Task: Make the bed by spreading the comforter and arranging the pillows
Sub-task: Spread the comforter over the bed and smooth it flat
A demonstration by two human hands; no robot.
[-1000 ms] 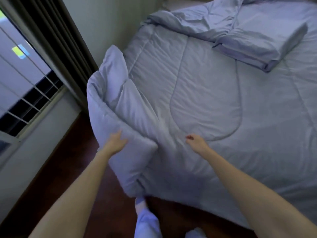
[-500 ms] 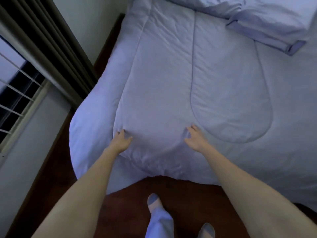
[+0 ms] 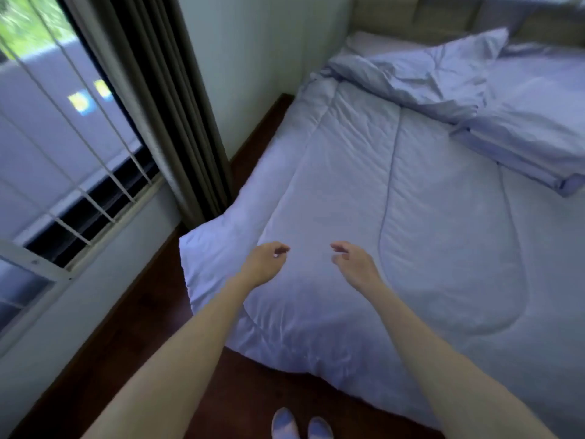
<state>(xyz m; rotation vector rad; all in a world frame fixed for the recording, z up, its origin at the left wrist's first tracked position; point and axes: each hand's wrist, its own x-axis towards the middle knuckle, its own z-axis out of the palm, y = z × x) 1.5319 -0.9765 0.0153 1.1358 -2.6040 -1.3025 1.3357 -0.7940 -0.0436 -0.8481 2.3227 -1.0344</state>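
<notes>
Pale green walls (image 3: 259, 42) meet a dark reddish-brown wooden floor (image 3: 133, 327) in a small bedroom, with a barred window (image 3: 63, 137) on the left and a heavy grey-brown pleated curtain (image 3: 164, 99) hanging beside it down to the floor. Filling the right side is the bed, covered by a pale blue quilted comforter (image 3: 332, 201) with curved stitching lines. It lies spread flat over most of the mattress; its near left corner sticks out over the floor and its near edge hangs over the foot of the bed. At the far end the comforter is bunched into a crumpled fold (image 3: 421, 74) just in front of a tan padded headboard (image 3: 443, 17). A pale blue rectangular pillow (image 3: 531, 134) lies flat on top of the comforter at the right, well away from the hands, its near end showing a folded case opening. A strip of bare light sheet (image 3: 370, 45) shows at the top left corner of the mattress.

Both bare forearms reach forward over the near left part of the comforter. The left hand (image 3: 264, 264) hovers with fingers loosely curled, holding nothing. The right hand (image 3: 356, 264) hovers just beside it, fingers likewise loosely curled and empty; the two hands are near each other but apart. Whether either touches the fabric cannot be told. At the bottom edge, two feet in light blue socks (image 3: 300, 424) stand on the floor at the foot of the bed.
</notes>
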